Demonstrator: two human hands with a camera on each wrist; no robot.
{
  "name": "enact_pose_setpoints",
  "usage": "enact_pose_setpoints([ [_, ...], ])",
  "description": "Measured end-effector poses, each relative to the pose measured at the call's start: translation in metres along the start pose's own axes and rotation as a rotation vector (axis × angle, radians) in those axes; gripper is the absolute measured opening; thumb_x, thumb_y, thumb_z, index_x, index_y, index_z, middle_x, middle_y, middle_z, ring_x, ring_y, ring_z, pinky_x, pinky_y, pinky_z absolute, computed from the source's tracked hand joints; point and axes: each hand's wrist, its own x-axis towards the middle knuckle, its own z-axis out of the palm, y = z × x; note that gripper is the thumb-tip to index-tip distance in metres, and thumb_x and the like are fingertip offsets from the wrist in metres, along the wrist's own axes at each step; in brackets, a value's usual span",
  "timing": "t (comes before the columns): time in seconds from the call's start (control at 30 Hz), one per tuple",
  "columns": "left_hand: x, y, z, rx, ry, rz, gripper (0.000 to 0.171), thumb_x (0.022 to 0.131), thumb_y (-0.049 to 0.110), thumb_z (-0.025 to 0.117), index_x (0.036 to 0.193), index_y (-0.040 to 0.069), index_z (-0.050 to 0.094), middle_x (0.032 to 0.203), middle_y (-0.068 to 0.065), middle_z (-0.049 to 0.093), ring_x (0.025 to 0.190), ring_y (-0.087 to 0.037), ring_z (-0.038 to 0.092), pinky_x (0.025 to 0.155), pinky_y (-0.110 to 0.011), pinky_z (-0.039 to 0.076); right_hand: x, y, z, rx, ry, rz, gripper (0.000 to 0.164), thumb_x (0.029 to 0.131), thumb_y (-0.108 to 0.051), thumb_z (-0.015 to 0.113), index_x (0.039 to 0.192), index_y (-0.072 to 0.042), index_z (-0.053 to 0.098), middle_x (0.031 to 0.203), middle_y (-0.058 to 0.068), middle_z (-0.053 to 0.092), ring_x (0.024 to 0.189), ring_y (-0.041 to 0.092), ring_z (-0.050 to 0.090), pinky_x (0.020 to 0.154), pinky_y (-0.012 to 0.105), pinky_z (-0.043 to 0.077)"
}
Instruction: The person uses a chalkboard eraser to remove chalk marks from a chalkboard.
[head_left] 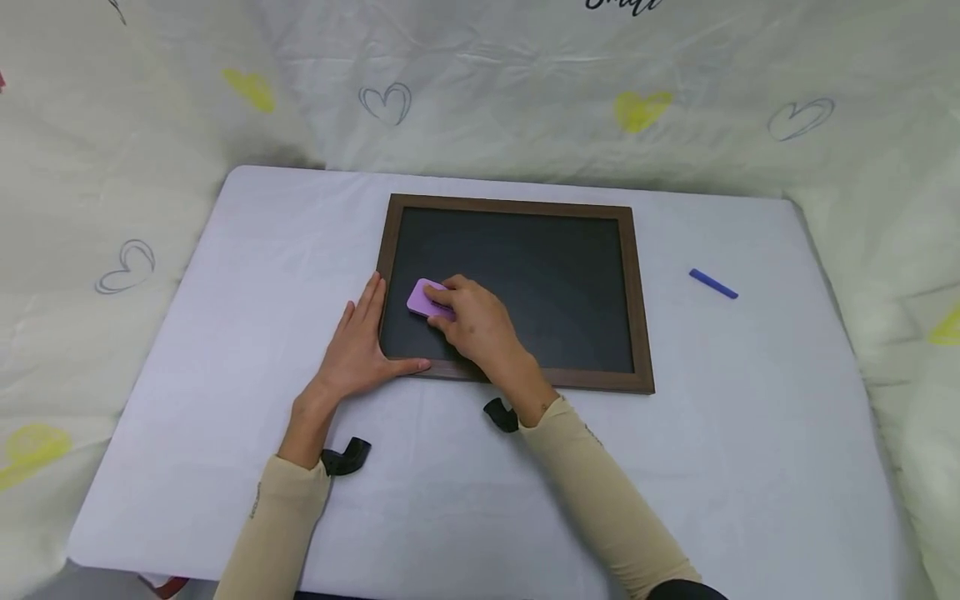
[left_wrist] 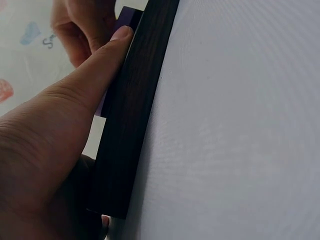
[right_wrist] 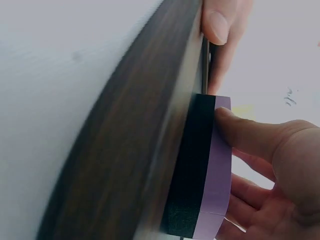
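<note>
A small blackboard (head_left: 525, 287) in a brown wooden frame lies on the white table. My left hand (head_left: 356, 350) rests at its near left corner, thumb along the bottom frame edge and straight fingers along the left side. My right hand (head_left: 480, 321) grips a purple board eraser (head_left: 422, 298) on the left part of the black surface. In the right wrist view the eraser (right_wrist: 217, 170) shows a dark felt layer turned to the board, with the thumb on its purple back. Over in the left wrist view, the left thumb (left_wrist: 107, 55) lies against the dark frame edge.
A blue chalk-like stick (head_left: 713, 283) lies on the table (head_left: 772, 433) to the right of the blackboard. White cloth with drawn hearts (head_left: 510, 108) hangs behind the table's far edge. Black camera mounts (head_left: 347, 457) stick out from both wrists.
</note>
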Motion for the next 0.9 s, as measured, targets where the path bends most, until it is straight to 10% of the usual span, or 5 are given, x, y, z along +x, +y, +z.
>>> enact_pose_setpoints([
  [0.9, -0.008, -0.006, 0.003, -0.004, 0.011, -0.034, 0.142, 0.071, 0.067, 0.086, 0.169, 0.014, -0.004, 0.178, 0.001, -0.008, 0.165, -0.029, 0.012, 0.135, -0.056, 0.004, -0.007, 0.060, -0.031, 0.105, 0.073, 0.207, 0.053, 0.095, -0.027, 0.078, 0.146, -0.023, 0.062, 0.145, 0.009, 0.062, 0.127, 0.032, 0.064, 0.106, 0.047, 0.055],
])
